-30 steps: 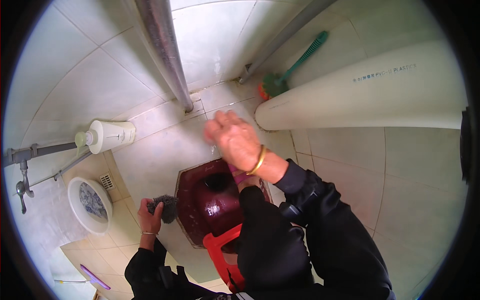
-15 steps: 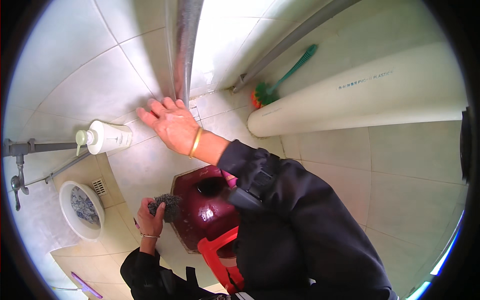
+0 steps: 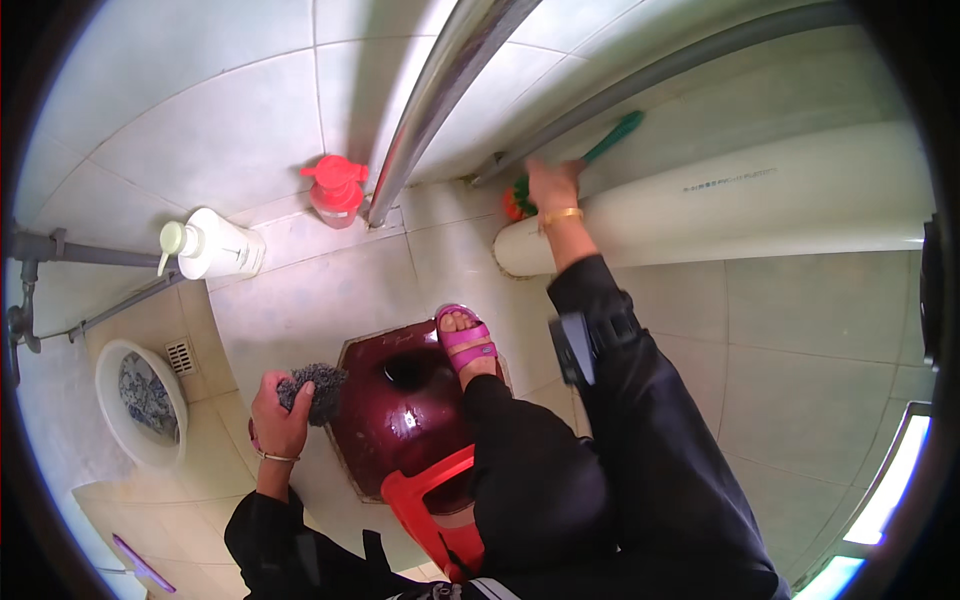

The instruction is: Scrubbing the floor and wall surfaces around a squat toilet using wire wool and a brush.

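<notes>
My left hand (image 3: 279, 415) is closed around a fuzzy dark grey scourer (image 3: 315, 392), beside the left edge of the maroon squat toilet (image 3: 365, 400). My right hand (image 3: 553, 188) is at the far right, over a toilet brush with a green handle (image 3: 615, 135) and a green and orange head (image 3: 517, 200). It covers the part where handle and head meet. Its fingers are blurred and partly hidden, so I cannot tell whether they grip the brush. The brush leans by the wall, behind the thick white pipe (image 3: 640, 220).
A red pump bottle (image 3: 337, 192) and a white pump bottle (image 3: 215, 245) stand along the left wall. Nearby are a metal pipe (image 3: 430, 105) and a white basin with cloth (image 3: 105, 385). My pink-sandalled foot (image 3: 466, 335) is on the toilet's right edge, near a red plastic stool (image 3: 405, 490).
My right hand has moved right, from beside the upright metal pipe to the toilet brush. The red pump bottle has come into sight. My left hand still holds the scourer.
</notes>
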### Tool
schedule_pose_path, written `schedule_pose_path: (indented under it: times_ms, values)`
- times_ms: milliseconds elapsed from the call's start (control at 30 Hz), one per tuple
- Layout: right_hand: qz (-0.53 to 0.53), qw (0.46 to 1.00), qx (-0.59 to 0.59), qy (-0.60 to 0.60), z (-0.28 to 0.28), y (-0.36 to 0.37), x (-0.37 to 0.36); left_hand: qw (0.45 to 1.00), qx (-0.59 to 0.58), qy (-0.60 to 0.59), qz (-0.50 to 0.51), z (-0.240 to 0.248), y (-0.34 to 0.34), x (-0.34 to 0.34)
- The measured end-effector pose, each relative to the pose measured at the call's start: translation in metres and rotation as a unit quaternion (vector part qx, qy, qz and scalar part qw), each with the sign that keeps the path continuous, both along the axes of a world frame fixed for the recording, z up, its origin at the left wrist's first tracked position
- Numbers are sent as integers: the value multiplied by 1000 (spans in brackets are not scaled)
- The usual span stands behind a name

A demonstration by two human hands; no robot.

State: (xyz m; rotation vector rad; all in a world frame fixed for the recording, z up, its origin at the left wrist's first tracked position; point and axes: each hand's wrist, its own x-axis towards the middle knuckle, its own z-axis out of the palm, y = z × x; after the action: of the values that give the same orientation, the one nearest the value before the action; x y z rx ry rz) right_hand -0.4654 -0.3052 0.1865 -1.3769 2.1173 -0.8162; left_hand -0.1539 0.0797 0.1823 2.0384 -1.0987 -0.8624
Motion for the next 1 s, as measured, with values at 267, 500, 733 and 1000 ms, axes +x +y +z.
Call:
schedule_pose_path:
  times_ms: [267,500,733,1000]
  values:
    - [-173,976,33,-131,50,-49,-12,1000,3,3,4,-4,7,3]
    - [-12,1000,3,-2,13,2,-10,1000,3,16,-7,0,-4,-2]
    - [652,756,-58,16,27,173,36,999,26,37,13,-5,2,2]
    - [779,624,-11,63,32,188,69,999,-3,23,25,-8,-7,-4]
